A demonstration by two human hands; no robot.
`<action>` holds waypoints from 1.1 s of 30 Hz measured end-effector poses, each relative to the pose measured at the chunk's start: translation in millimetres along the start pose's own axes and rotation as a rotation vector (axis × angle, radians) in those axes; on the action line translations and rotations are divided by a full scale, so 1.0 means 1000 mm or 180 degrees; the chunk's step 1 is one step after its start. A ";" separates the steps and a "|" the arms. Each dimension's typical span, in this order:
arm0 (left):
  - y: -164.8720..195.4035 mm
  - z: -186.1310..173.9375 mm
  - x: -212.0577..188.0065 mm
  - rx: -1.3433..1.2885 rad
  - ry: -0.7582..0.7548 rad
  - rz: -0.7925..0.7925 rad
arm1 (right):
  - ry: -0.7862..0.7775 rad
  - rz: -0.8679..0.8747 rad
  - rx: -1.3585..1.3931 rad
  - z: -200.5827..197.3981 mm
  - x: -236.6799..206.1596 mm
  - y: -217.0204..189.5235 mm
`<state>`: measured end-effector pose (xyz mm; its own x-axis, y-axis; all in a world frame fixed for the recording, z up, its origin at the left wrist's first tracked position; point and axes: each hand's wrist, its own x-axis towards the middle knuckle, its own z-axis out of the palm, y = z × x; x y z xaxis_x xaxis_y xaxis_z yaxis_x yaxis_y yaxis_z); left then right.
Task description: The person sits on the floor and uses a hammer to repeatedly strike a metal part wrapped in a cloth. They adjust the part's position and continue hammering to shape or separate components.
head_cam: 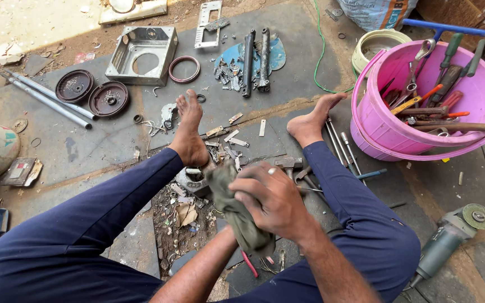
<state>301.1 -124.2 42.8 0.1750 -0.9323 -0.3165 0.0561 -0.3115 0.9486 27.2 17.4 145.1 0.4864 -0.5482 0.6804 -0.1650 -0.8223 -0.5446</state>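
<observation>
Between my knees, low over the floor, an olive rag sits bunched in both hands: right hand clamped over its top, left hand hidden beneath it, grip not visible. I judge I'm mid-wipe; next calls for turning the cloth. Beyond lie a hammer, scattered metal bits, and a pink bucket of tools to my right.

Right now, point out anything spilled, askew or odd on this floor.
Small metal scraps and debris lie scattered between the legs. The angle grinder lies on its side by the right leg. Tools stick out every way from the pink bucket. The right hand grips a green rag.
</observation>
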 end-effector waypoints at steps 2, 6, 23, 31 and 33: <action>-0.003 -0.003 0.008 0.0184 0.0182 0.0239 | -0.0929 0.0502 -0.0258 -0.002 0.010 0.014; -0.003 -0.002 0.003 -0.0453 0.0260 -0.0213 | -0.1993 0.1003 0.0780 -0.011 0.018 0.055; 0.030 0.014 -0.022 -0.0139 0.0566 0.1144 | -0.0070 0.1107 0.1192 -0.001 -0.041 0.075; 0.005 0.074 -0.177 0.1307 -0.1667 0.1779 | -0.0008 0.1063 0.0028 -0.009 -0.040 0.055; 0.004 0.078 -0.182 0.1584 -0.1646 0.2013 | -0.0056 0.0828 -0.0454 -0.006 -0.039 0.047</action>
<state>193.3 29.7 103.8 -0.4330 -0.8834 0.1793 -0.3453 0.3463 0.8723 -4.4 -0.8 95.8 0.4266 -0.7418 0.5175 -0.4045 -0.6682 -0.6244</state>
